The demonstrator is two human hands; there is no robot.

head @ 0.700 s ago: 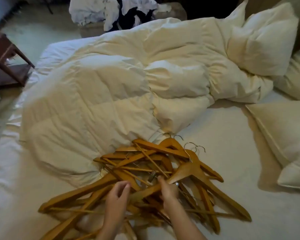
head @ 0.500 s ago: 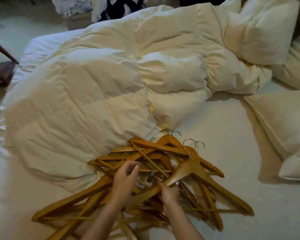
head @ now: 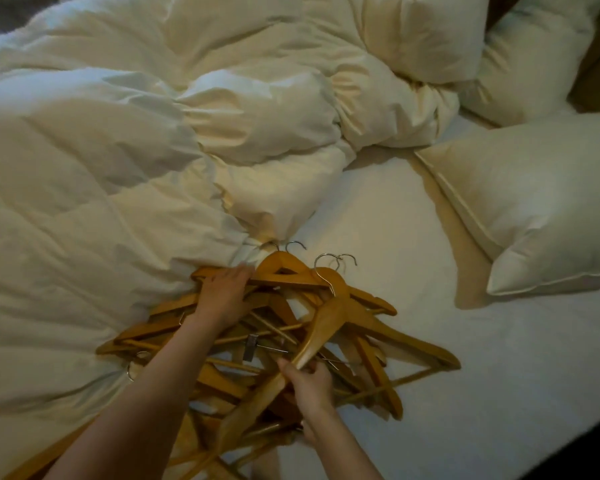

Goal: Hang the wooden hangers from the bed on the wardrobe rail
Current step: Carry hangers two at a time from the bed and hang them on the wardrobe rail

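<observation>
A tangled pile of several wooden hangers (head: 371,327) with metal hooks lies on the white bed sheet (head: 499,375), partly against the duvet. My left hand (head: 226,296) reaches far over the pile, fingers stretched flat on the hangers at its far edge. My right hand (head: 309,379) grips the arm of the top hanger (head: 326,327), which slants up toward its hook (head: 323,271). The wardrobe rail is out of view.
A crumpled cream duvet (head: 136,150) covers the left and far side of the bed. Pillows (head: 534,188) lie at the right. The bed's near edge runs dark at the bottom right corner.
My left hand has reached forward from the middle of the pile to its far edge. My right hand has kept its hold on the top hanger. The camera has moved closer.
</observation>
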